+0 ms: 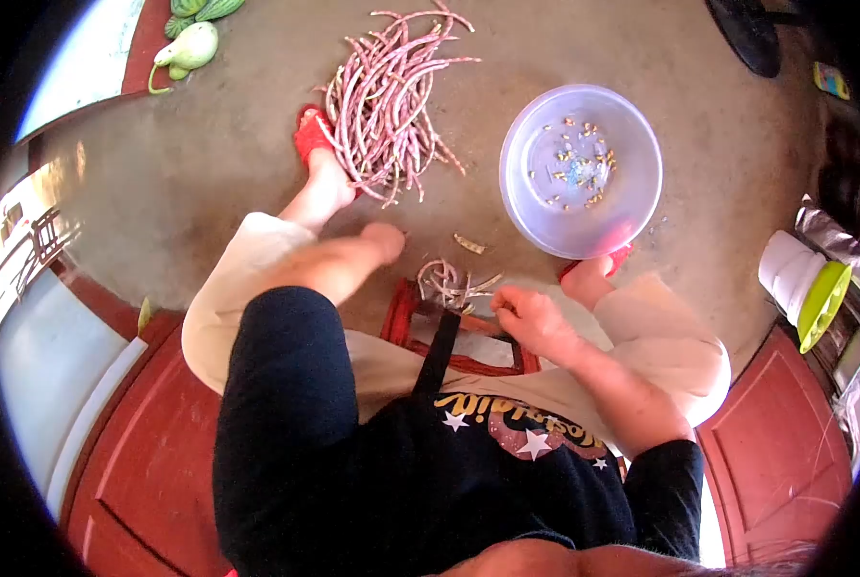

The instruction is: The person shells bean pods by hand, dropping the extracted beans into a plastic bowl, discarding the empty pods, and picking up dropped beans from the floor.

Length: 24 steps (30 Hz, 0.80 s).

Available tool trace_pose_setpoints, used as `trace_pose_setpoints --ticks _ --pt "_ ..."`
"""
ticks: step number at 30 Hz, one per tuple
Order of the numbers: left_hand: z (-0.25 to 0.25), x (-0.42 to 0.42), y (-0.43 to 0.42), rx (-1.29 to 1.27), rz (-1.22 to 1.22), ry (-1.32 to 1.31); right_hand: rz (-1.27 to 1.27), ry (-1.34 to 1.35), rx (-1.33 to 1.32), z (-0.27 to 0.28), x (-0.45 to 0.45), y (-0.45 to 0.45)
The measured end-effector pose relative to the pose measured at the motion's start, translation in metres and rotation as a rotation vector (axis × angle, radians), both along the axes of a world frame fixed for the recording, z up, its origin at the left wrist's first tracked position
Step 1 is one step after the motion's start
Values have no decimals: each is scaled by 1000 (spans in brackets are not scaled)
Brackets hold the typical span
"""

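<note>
My left hand (382, 245) is smeared by motion below the large heap of long purple-pink bean pods (387, 111); its fingers and anything in them cannot be made out. My right hand (531, 317) has curled fingers and is beside a small bunch of pods (444, 281) between my legs. Whatever it may hold is hidden. A short pale pod piece (468, 244) lies on the floor between the hands. At the right, a translucent lavender basin (517, 192) contains scattered small beans or pieces.
Red slippers (312, 135) are on my feet, one touching the heap and one under the basin's edge. A red wooden frame (401, 313) is between my knees. Green gourds (195, 46) lie at the upper left. White containers with a green rim (824, 306) stand at the right.
</note>
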<state>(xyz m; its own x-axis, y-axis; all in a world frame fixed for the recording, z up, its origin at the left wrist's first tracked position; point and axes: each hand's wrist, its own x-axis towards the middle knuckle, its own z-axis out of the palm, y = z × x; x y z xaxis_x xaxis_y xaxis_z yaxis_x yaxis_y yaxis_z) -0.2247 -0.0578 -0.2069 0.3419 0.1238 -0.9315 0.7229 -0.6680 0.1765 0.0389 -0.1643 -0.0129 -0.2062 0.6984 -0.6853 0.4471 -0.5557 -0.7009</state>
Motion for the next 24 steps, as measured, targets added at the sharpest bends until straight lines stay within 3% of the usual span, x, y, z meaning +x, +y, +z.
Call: trace_pose_setpoints --ticks 4,6,7,9,12,15,21,23,24 --pt "-9 10 -26 112 183 106 -49 -5 -10 3 5 8" --pt "-6 -2 -20 106 4 -73 -47 23 -12 5 6 7" --pt "-6 -2 -16 104 -5 -68 -48 56 3 8 5 7" --pt "-7 5 7 341 26 -331 -52 66 -6 15 4 11" --pt "-7 29 43 367 70 -316 -40 48 19 19 5 10" --pt "1 45 64 448 -15 -544 -29 11 101 13 4 4" --pt "20 97 96 359 109 -425 3 -40 277 0 6 -5" --pt "26 108 79 410 82 -528 37 -36 301 3 6 -1" --pt "28 113 64 354 199 -601 40 -34 319 5 7 2"
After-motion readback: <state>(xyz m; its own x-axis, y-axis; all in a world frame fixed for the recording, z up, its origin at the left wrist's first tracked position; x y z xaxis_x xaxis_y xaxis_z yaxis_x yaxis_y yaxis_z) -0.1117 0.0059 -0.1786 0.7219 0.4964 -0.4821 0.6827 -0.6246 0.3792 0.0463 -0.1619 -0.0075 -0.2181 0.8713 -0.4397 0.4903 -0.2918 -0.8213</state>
